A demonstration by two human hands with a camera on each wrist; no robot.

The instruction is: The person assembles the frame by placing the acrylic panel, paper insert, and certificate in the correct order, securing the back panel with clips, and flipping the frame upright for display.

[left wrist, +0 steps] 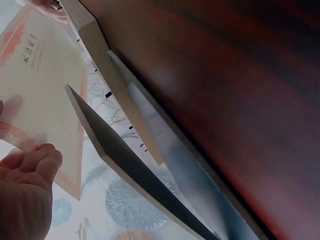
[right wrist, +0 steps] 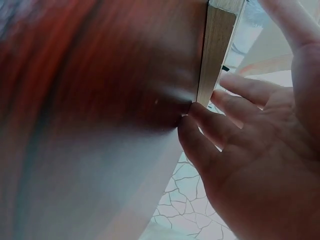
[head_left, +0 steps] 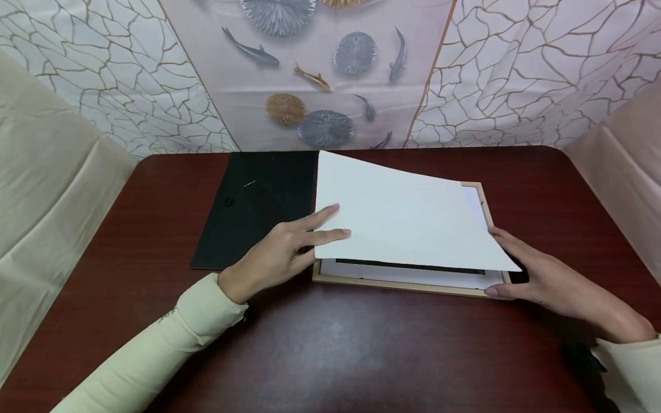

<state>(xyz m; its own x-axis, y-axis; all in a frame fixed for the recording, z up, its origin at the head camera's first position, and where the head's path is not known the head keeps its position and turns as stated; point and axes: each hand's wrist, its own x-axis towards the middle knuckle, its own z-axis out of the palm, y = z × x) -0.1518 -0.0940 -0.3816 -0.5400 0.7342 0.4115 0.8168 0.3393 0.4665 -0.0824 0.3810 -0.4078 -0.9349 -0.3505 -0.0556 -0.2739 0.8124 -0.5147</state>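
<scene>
A large certificate (head_left: 392, 212) lies tilted over a light wooden picture frame (head_left: 403, 284), blank white side up. Its underside, with a red border and printed characters, shows in the left wrist view. My left hand (head_left: 279, 252) pinches the certificate's left edge, with two fingers stretched over the top. Beside the frame's right side is my right hand (head_left: 547, 281), its thumb on the front right corner and its extended fingers (right wrist: 210, 122) touching the outer side. White mat and a dark strip show inside the frame below the certificate, which hides the rest.
A black backing board (head_left: 258, 218) lies on the left of the frame; its stand leg (left wrist: 115, 160) juts out in the left wrist view. The dark red-brown table (head_left: 330, 350) reaches back to a patterned cloth (head_left: 330, 74). Pale fabric hangs at both sides.
</scene>
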